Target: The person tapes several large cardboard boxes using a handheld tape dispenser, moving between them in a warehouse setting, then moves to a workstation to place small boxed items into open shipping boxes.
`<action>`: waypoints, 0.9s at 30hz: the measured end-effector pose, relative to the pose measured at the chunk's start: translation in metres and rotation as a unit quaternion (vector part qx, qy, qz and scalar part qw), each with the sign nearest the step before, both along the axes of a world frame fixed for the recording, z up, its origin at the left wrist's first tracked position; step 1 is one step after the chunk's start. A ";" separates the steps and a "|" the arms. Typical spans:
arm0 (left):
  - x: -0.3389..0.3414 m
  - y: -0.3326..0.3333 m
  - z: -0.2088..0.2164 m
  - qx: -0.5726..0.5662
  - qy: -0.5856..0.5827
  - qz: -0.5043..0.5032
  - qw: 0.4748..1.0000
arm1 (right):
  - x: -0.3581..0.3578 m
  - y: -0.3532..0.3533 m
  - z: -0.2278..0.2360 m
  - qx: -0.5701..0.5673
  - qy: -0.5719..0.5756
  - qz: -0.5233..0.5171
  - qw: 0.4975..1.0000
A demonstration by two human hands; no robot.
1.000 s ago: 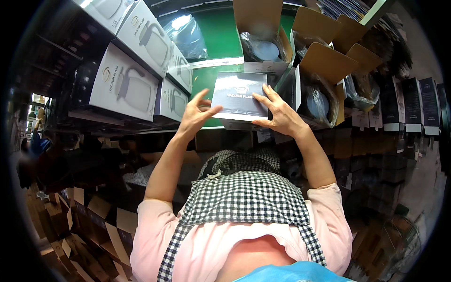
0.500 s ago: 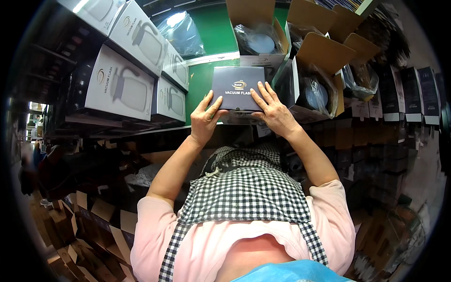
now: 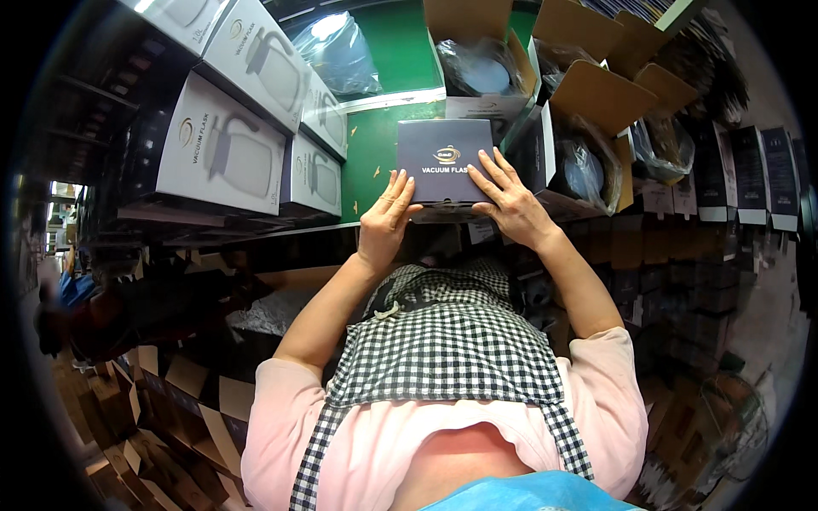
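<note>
A closed dark grey carton (image 3: 417, 145) with a pale logo and lettering on its top stands at the near edge of the green worktop. On its near left corner rest the fingertips of my left hand (image 3: 388, 223), stretched out and close together. My right hand (image 3: 521, 213) lies over the near right corner, its fingers extended across the lid and its thumb by the near edge. Neither hand is wrapped round the carton, and its contents are hidden.
White-and-dark cartons (image 3: 223, 153) with a jug picture are stacked at left. Behind lies a plastic-wrapped item (image 3: 341, 55) on the green worktop (image 3: 375, 140). Opened cartons (image 3: 588, 102) holding bagged, round-topped items stand at right. Brown cardboard boxes (image 3: 183, 409) fill the lower left.
The fingers of my left hand have drawn together at the carton's near left corner. My right hand keeps its place on the lid. The whole view has shifted slightly.
</note>
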State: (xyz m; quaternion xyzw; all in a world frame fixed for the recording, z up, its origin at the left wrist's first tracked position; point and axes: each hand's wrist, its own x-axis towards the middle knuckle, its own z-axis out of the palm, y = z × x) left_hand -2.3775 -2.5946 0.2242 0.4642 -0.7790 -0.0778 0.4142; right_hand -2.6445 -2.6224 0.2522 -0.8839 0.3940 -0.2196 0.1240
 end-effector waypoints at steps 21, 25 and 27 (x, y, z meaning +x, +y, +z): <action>0.062 -0.043 0.007 0.170 0.115 0.062 0.977 | 0.103 0.008 -0.069 -0.018 -0.116 -0.091 0.989; 0.087 -0.050 0.016 0.232 -0.036 0.116 0.965 | 0.091 0.017 -0.025 -0.035 -0.149 -0.021 0.988; 0.061 -0.039 0.032 -0.024 -0.253 0.177 0.951 | 0.032 0.033 0.011 -0.190 -0.154 -0.115 0.963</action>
